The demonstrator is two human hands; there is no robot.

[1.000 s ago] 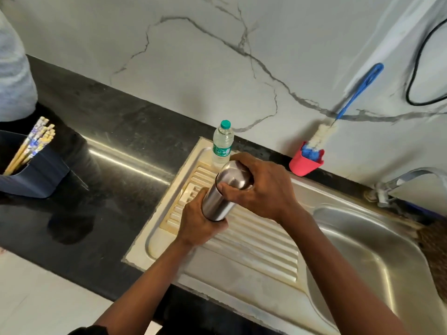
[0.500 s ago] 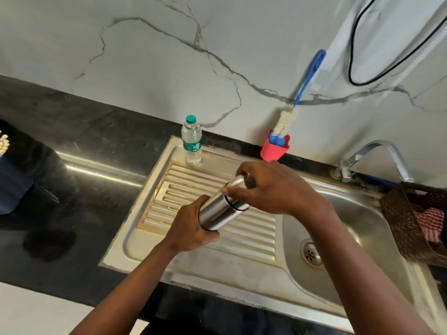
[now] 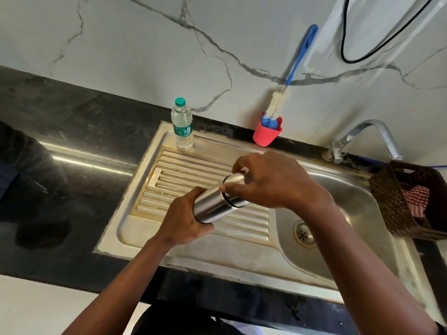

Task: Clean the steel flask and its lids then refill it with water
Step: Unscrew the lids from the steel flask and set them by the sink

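- Two hands hold the flask (image 3: 212,204), which lies tilted over the sink's (image 3: 135,240) ribbed drainboard, its top end pointing up and to the right.
- Left hand (image 3: 183,218) is curled tightly round the flask's lower body. Right hand (image 3: 273,182) has its thumb and fingers curled round the lid (image 3: 233,189) at the top end.
- The step looks like unscrewing the lid. It will go best with the body held firm by the left hand while only the right turns. Tipping the mouth towards the basin should send any leftover liquid there.
- Polished steel slips easily, so a full wrap is safer than fingertips. The lid should stay in the hand once it comes free.
- Right of the flask and below it is the basin with its drain (image 3: 303,234). The tap (image 3: 370,134) is beyond that, near the wall.
- Behind the flask a red cup (image 3: 266,134) holds a brush (image 3: 296,61), which will probably be needed soon.
- Behind and left of the flask a water bottle (image 3: 182,125) stands capped at the drainboard's far edge.
- Far right of the flask a basket (image 3: 396,204) with a checked cloth (image 3: 416,199) overhangs the basin's edge and may crowd rinsing.
- Left of the flask lies dark tabletop (image 3: 72,131).
- Nothing blocks the way from the flask to the tap.
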